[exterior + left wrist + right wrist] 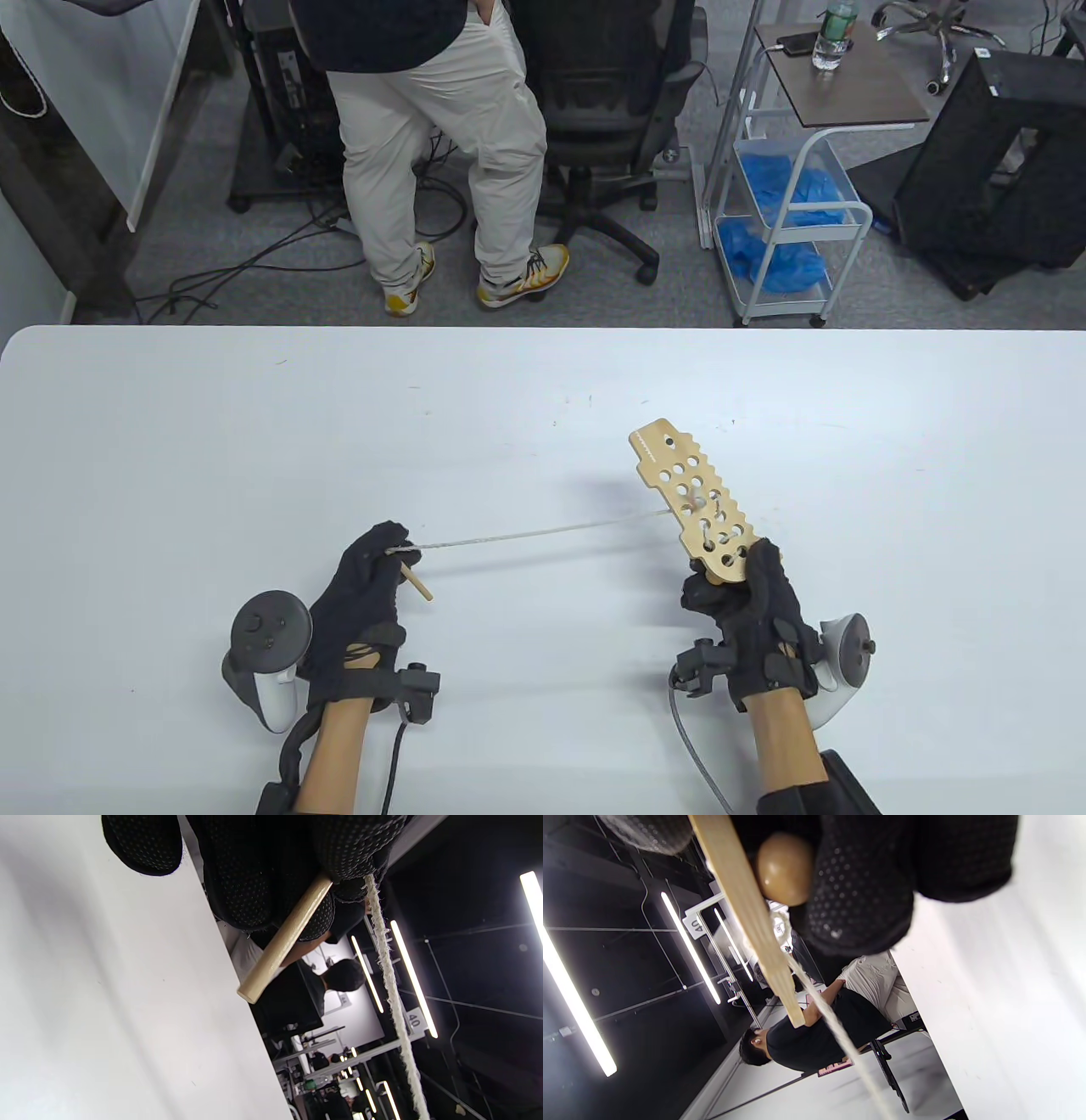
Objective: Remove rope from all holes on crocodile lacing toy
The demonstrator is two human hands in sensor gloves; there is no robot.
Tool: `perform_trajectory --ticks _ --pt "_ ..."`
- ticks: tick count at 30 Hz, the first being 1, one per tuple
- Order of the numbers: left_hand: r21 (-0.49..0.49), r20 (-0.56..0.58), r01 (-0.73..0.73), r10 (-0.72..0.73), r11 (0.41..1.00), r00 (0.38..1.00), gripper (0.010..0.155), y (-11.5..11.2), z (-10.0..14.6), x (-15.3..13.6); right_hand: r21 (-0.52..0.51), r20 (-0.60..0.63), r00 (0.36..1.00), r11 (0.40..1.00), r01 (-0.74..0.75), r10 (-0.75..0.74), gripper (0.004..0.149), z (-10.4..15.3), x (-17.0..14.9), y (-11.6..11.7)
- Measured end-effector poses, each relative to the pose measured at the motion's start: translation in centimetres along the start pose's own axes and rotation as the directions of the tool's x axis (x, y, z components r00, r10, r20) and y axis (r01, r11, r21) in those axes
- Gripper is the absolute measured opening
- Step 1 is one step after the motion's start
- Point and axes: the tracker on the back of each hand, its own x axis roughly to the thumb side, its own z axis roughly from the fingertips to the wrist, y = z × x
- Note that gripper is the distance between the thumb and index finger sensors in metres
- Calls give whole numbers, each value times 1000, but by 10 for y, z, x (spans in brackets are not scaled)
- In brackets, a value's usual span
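My right hand [747,594] grips the near end of the wooden crocodile lacing board [691,501], held up off the white table [543,407] and pointing away from me. A pale rope [543,532] runs taut from a hole in the middle of the board leftward to my left hand [377,564], which pinches the rope beside its wooden needle [416,584]. In the left wrist view the needle [284,940] sticks out below my fingers and the rope [392,997] stretches away. In the right wrist view the board [746,916] is edge-on, with a round wooden bead [784,868] against my fingers and the rope [835,1022] leaving it.
A person in light trousers [441,144] stands just beyond the table's far edge, beside a black office chair [602,110]. A white cart with blue bags [785,221] and a side table with a bottle [831,38] stand at the back right.
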Motion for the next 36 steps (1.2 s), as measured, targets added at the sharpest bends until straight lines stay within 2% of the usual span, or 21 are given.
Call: perform_trajectory --ticks 13,21,29,36 --pt "69 -52 -60 63 996 997 42 15 -2 -10 -75 -17 983 981 179 -180 50 -1 -1 -15" --pt "90 -87 -122 130 988 988 43 21 -2 -17 -133 18 950 941 311 -311 49 1 -1 -21" --pt "84 -83 -112 119 990 989 44 17 -2 -16 -121 33 952 944 307 -305 49 2 -1 -18" --pt "22 -56 -152 153 988 987 42 6 -1 -9 -32 16 965 964 262 -262 49 5 -6 -1"
